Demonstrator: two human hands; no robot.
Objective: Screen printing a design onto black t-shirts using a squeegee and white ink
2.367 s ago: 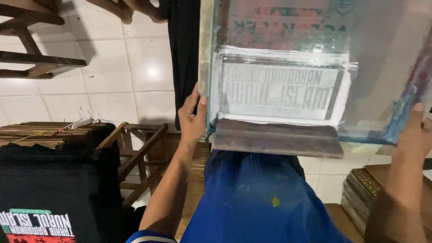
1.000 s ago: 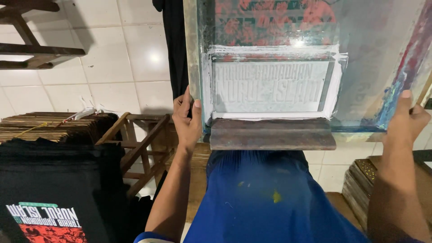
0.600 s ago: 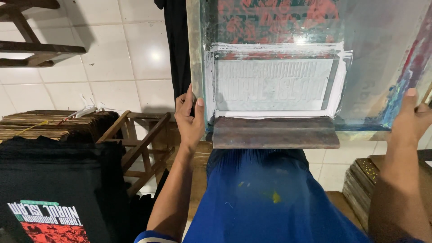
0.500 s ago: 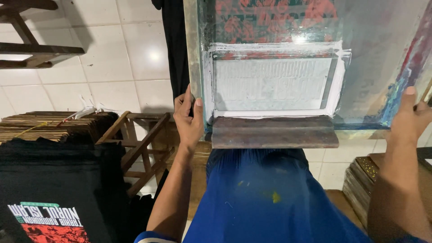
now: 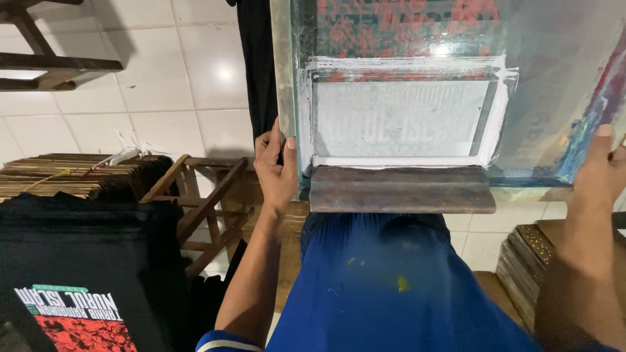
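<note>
Since the frame from a moment ago almost nothing has shifted: my view sits a touch differently, and both hands keep their grip on the printing screen [image 5: 450, 98]. I see the left hand [image 5: 277, 171] clamped on the left rail of the frame, thumb on the near face beside the mesh, fingers wrapped round the outer edge. My right hand [image 5: 603, 173] is closed on the right rail, thumb up along the ink-stained edge, though its fingers are hidden behind the frame. The hands are well apart, one at each side.

The screen is held up in front of me, its pale taped rectangle [image 5: 401, 117] with a faint mirrored design in the middle of the mesh, red print showing dimly through above it. A brown wooden squeegee [image 5: 401, 190] rests along the screen's lower edge, touching the tape.

Below is my blue garment [image 5: 385, 287] with a few paint flecks. To the left lies a stack of black shirts [image 5: 85, 274] with a red and white print, next to a pile of flat boards [image 5: 72, 176] and a wooden stool [image 5: 202, 195] on the white tiled floor [image 5: 176, 78].
</note>
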